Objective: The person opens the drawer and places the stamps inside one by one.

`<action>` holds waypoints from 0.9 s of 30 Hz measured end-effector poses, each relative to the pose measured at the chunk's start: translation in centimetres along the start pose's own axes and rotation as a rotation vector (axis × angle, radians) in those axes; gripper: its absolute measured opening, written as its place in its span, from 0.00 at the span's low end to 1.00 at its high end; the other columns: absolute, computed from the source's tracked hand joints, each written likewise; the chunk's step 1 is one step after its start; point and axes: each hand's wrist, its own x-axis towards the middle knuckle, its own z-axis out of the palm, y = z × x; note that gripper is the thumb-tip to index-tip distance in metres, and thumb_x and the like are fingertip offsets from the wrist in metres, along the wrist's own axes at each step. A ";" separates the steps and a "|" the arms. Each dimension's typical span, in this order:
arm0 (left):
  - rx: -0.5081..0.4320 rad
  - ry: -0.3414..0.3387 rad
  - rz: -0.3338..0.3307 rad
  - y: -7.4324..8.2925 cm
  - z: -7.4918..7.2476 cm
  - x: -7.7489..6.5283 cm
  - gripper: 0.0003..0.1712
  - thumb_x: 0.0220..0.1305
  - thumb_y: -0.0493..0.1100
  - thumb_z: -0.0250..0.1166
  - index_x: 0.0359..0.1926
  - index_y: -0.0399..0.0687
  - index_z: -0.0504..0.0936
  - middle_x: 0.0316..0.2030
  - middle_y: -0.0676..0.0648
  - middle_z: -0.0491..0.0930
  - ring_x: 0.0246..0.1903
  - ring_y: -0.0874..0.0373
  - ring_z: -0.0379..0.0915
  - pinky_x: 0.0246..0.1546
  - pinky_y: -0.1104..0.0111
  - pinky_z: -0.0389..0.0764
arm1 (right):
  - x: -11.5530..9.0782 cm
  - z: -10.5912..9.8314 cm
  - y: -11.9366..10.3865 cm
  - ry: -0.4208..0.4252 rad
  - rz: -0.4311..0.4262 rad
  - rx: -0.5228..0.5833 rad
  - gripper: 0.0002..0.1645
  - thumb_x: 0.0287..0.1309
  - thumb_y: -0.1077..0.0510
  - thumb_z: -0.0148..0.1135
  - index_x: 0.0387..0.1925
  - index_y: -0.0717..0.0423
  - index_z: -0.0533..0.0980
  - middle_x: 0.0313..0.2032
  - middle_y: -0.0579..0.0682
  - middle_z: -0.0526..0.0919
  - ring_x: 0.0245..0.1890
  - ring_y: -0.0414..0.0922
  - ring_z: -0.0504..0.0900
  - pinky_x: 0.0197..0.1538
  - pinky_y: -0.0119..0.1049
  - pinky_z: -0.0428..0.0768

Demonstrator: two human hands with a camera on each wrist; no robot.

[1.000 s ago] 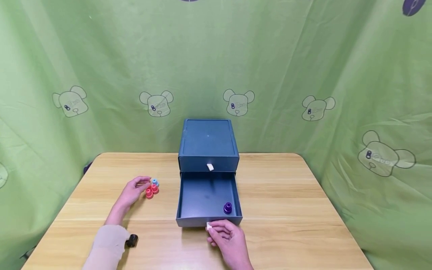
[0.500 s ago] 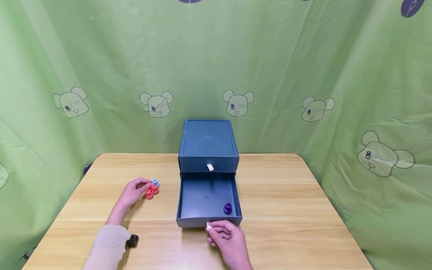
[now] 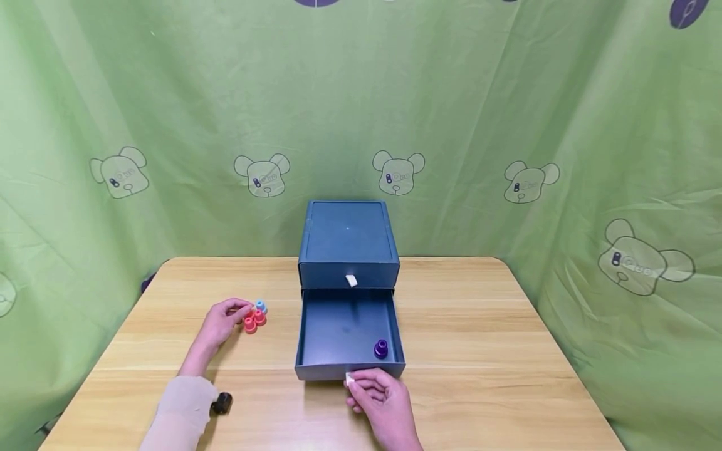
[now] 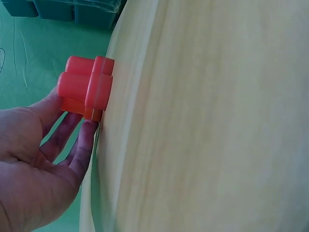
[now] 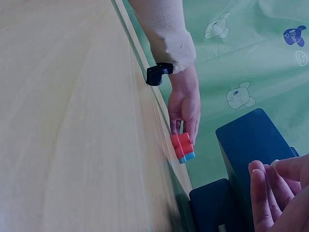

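My left hand [image 3: 221, 321] is at a tight cluster of small stepped plastic pieces left of the drawer unit. Its thumb and fingers pinch an orange piece [image 4: 74, 105], mostly hidden in the head view. Beside that stand two red pieces [image 3: 259, 317] and a light blue piece [image 3: 261, 305], all upright. My right hand [image 3: 383, 401] pinches the white handle [image 3: 349, 378] of the lower drawer [image 3: 321, 373], which is pulled out. Inside it, near the front right corner, a purple piece [image 3: 381, 349] stands upright. In the right wrist view my right hand [image 5: 282, 195] hides that handle.
The dark blue drawer unit [image 3: 348, 232] stands at the table's back middle. Its upper drawer [image 3: 321, 275] is closed and has a white handle [image 3: 351, 280]. A black wrist camera [image 3: 223, 403] sticks out from the left sleeve. A green curtain [image 3: 479, 113] surrounds the wooden table [image 3: 479, 351].
The left thumb and fingers have drawn together a little at the cluster, on the orange piece. The right hand and drawer hold their place.
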 end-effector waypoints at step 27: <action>0.014 -0.049 0.017 -0.1 -0.6 -0.2 0.18 0.74 0.43 0.64 0.60 0.40 0.82 0.54 0.38 0.84 0.52 0.51 0.81 0.58 0.57 0.81 | 0.0 0.0 -0.1 -0.001 0.009 0.007 0.16 0.62 0.65 0.70 0.49 0.71 0.80 0.40 0.70 0.87 0.30 0.43 0.89 0.39 0.40 0.88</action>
